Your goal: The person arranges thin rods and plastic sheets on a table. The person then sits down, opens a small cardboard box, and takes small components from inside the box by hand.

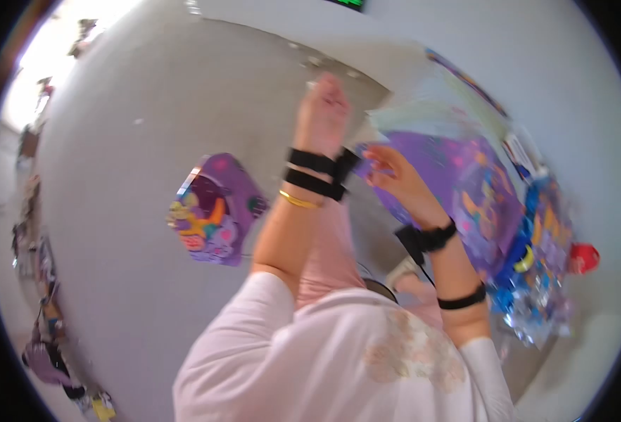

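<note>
My left hand (pixel 324 112) is raised in front of me, smeared by motion. Its fingers look curled closed, and whatever they hold, if anything, cannot be made out. To its right, my right hand (pixel 397 179) has its fingers bent and a little apart. It overlaps the left edge of a purple printed plastic bag (pixel 490 200); whether it touches the bag is unclear. Left of my forearms lies a purple printed package (pixel 219 211) with colourful cartoon figures, flat on a pale surface.
Shiny blue packaging (pixel 528 281) and a red object (pixel 583 258) are at the right. Pale translucent plastic (pixel 423 116) lies beyond the purple bag. Along the far left are assorted items, among them a purple-grey bundle (pixel 46 362). A green-lit display (pixel 349 3) shows at the top.
</note>
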`<state>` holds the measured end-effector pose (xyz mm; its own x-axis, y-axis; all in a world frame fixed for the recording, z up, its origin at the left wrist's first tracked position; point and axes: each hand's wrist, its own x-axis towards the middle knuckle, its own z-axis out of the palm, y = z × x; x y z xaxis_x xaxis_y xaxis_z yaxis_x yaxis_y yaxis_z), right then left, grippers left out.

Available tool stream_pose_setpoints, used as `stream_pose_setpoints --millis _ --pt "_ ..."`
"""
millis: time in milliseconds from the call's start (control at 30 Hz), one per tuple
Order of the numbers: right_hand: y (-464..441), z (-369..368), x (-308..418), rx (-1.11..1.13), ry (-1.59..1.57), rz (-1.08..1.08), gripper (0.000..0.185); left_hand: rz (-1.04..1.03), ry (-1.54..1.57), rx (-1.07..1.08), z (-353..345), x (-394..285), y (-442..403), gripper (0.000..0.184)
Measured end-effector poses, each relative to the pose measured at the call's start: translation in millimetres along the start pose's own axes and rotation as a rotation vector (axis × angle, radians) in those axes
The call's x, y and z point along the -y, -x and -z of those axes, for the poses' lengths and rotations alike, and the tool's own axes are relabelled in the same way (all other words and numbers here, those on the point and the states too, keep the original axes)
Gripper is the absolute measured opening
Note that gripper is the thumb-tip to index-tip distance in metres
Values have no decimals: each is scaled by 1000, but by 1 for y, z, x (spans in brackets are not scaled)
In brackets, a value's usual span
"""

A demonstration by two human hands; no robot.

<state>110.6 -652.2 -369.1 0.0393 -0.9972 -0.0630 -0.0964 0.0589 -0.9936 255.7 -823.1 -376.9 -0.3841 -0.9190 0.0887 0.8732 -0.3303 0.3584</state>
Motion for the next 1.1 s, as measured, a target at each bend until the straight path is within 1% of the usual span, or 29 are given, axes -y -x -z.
stream_pose_setpoints --millis 33,67,100,133,167,200,233,267,400,467,600,667,700,767,867,967,1100 --pt "-6 -4 -8 19 -87 3 60 -12 -4 81 -9 0 10 11" --pt "-15 -8 -24 65 -199 37 70 -34 110 -65 -21 4 14 12" --pt "-16 -15 -15 140 -352 -16 81 15 61 -79 -18 3 12 13" --pt "-22 -17 -26 190 -407 -54 85 51 21 -80 -24 0 17 14" --pt "-17 -25 -16 253 -529 -82 84 101 -8 -90 -29 2 23 15" --pt "-14 -32 -17 268 -591 -98 81 131 26 -84 -33 2 27 16" --pt "-10 -38 -13 274 -652 -121 77 171 66 -78 -37 4 30 18" --pt "-2 -43 -7 228 -764 -85 68 181 62 -59 -40 6 33 19" --pt "4 -41 -27 292 -778 -105 63 169 32 -92 -52 13 46 19" --pt "10 -40 -29 221 -744 -94 61 197 -9 -88 -58 18 51 20" --pt "22 -38 -32 177 -754 -80 64 210 1 -67 -70 25 62 18" --pt "29 -38 -24 176 -865 -46 65 330 155 28 -74 30 65 15" --pt "32 -38 -21 175 -867 -41 65 333 151 31 -78 30 67 15" --pt "38 -37 -18 152 -871 -8 68 440 337 60 -86 33 72 12" --pt "44 -35 -20 139 -796 29 67 489 391 53 -95 37 78 11" --pt "46 -30 -24 184 -786 2 66 495 371 59 -91 43 80 11" --pt "49 -34 -29 154 -781 23 63 491 322 43 -88 45 83 11"
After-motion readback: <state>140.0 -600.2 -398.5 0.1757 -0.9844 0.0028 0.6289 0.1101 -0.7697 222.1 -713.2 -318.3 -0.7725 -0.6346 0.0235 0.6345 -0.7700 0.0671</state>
